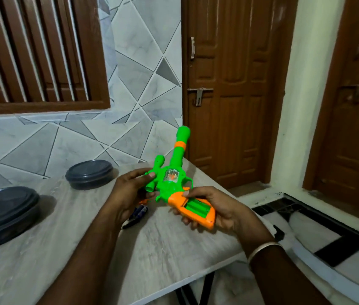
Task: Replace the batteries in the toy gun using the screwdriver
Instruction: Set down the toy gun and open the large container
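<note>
Nearest me, the right hand (216,208) curls around the orange grip of the toy gun (169,183), its battery bay open upward, while the left hand (128,190) pinches the green body. Both hold it just above the table (163,249), barrel pointing away.

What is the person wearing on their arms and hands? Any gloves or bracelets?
Both arms are bare: no sleeves in view and no gloves. The left hand wears nothing that shows. The right hand has a thin silvery metal bangle round its wrist.
</note>
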A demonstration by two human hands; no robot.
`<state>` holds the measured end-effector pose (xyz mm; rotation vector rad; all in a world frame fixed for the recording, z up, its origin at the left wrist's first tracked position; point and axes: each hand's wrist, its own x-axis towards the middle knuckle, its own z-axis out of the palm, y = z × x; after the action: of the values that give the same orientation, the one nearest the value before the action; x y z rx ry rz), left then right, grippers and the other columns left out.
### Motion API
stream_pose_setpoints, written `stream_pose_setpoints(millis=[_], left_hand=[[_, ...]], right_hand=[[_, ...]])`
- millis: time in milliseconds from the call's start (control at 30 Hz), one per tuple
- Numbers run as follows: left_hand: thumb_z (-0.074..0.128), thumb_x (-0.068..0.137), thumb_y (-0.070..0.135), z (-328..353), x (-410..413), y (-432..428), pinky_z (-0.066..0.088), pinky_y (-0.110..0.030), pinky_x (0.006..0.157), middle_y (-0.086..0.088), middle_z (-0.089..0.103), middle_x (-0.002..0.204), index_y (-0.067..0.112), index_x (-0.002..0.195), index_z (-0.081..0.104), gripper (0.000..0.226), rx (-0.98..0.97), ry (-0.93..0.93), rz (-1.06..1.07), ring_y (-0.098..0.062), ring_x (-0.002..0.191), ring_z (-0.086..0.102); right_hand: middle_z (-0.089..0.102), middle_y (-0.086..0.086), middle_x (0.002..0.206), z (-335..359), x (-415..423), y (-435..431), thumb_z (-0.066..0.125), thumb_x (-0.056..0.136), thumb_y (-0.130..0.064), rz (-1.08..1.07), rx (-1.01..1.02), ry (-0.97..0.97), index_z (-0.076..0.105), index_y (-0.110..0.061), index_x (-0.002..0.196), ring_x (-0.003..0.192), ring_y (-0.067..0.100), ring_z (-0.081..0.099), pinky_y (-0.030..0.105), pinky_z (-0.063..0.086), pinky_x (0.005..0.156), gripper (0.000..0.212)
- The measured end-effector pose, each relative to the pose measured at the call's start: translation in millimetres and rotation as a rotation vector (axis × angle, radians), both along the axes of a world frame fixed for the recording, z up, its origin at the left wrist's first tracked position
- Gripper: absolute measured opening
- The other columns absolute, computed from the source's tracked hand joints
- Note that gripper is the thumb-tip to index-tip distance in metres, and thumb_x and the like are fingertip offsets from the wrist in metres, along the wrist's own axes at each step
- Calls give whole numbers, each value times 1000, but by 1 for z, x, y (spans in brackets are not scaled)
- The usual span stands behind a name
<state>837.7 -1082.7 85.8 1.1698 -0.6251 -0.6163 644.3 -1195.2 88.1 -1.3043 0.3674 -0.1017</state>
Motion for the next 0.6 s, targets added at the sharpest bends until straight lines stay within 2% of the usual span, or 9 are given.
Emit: stream_pose_setpoints(millis=[67, 133, 200, 233, 333, 367, 433, 500, 600], left_hand=[[66, 90, -3, -6, -8, -11, 60, -30, 54, -27, 70, 99, -5, 108, 67, 18, -4, 61, 38, -25, 67, 71], [67, 89, -5, -13, -17, -25, 61, -33, 53, -26, 70, 89, -2, 91, 66, 4, -4, 112, 123, -27, 63, 70], [71, 87, -5, -23, -27, -39, 62, -36, 54, -31, 69, 92, -1, 87, 65, 7, 16, 125, 210, -32, 67, 69], [72, 86, -4, -27, -32, -45, 62, -36, 52, -34, 69, 95, -3, 90, 64, 8, 32, 131, 244, -34, 69, 68], [70, 88, -6, -41, -50, -60, 55, -31, 39, -31, 65, 89, -9, 101, 61, 16, 51, 186, 277, -34, 62, 65], [70, 88, -6, -45, -55, -64, 56, -33, 40, -32, 64, 89, -10, 102, 60, 18, 58, 200, 271, -35, 62, 65], [72, 87, -3, -56, -60, -70, 60, -39, 46, -36, 66, 95, -13, 105, 59, 24, 91, 209, 267, -41, 69, 69], [74, 88, 0, -61, -60, -73, 62, -40, 51, -37, 67, 98, -13, 107, 59, 28, 130, 187, 285, -47, 80, 72], [74, 89, 5, -63, -59, -74, 61, -35, 49, -33, 68, 96, -8, 106, 61, 26, 182, 128, 298, -45, 79, 73]], right_hand=[[70, 19, 80, 1, -10, -13, 48, 93, -27, -124, 33, 6, 65, 1, 99, 57, 25, 65, 25, 46, 45, 33], [66, 22, 75, -4, -15, -24, 49, 93, -26, -343, 102, -8, 62, 2, 97, 52, 28, 64, 23, 44, 41, 31], [62, 22, 74, -16, -15, -34, 52, 94, -26, -626, 192, -69, 58, -1, 96, 50, 28, 63, 23, 48, 40, 25], [62, 20, 77, -25, -12, -38, 55, 93, -26, -767, 195, -105, 58, -5, 94, 55, 28, 63, 26, 51, 42, 21], [65, 16, 91, -50, -9, -48, 60, 91, -24, -1099, -12, -109, 65, -13, 87, 76, 27, 63, 43, 58, 66, 13], [67, 16, 94, -57, -10, -50, 59, 92, -25, -1172, -123, -73, 67, -12, 90, 78, 25, 62, 43, 56, 70, 16], [68, 13, 98, -66, -12, -53, 58, 94, -31, -1248, -306, -14, 69, -11, 100, 81, 23, 61, 35, 49, 70, 24], [68, 9, 99, -68, -13, -55, 57, 96, -34, -1267, -416, 21, 70, -13, 104, 85, 23, 61, 31, 46, 71, 26], [69, 9, 103, -69, -11, -60, 57, 96, -32, -1283, -552, 70, 72, -14, 106, 92, 26, 63, 35, 51, 78, 26]])
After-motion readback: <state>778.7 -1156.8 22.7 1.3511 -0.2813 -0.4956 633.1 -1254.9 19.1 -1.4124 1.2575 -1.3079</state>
